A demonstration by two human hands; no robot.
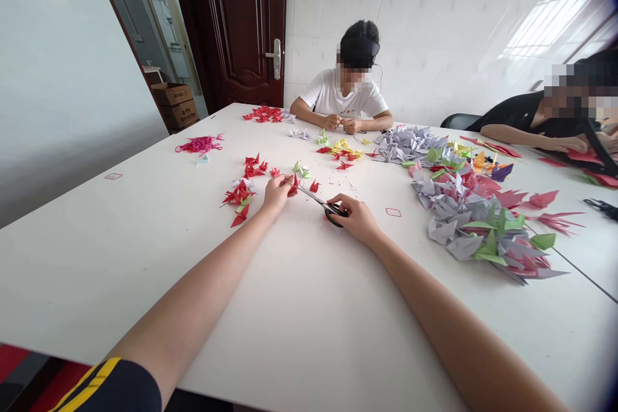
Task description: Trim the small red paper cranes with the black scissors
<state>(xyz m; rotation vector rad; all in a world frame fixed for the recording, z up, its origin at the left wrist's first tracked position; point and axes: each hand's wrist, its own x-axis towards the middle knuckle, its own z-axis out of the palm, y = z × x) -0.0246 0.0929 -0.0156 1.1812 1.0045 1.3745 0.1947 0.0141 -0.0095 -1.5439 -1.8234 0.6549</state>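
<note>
Between the fingertips of my left hand [279, 194] is a red paper crane [294, 186], pinched just above the table. My right hand [358, 217] grips black-handled scissors [334, 210], whose metal blades reach left to the red crane. Whether the blades touch the paper I cannot tell. Beside my left hand lies a loose group of small cranes, mostly red [239, 192], with a few green and white ones. A single small red crane [315, 186] rests just beyond the scissor blades, near a green and white crane [303, 170].
A large heap of grey, pink and green cranes [463, 206] covers the table's right side. Pink string [199, 144] lies at the left, red cranes [263, 114] at the far edge. A person in white [350, 93] sits opposite; another in black [521, 112] leans in at right.
</note>
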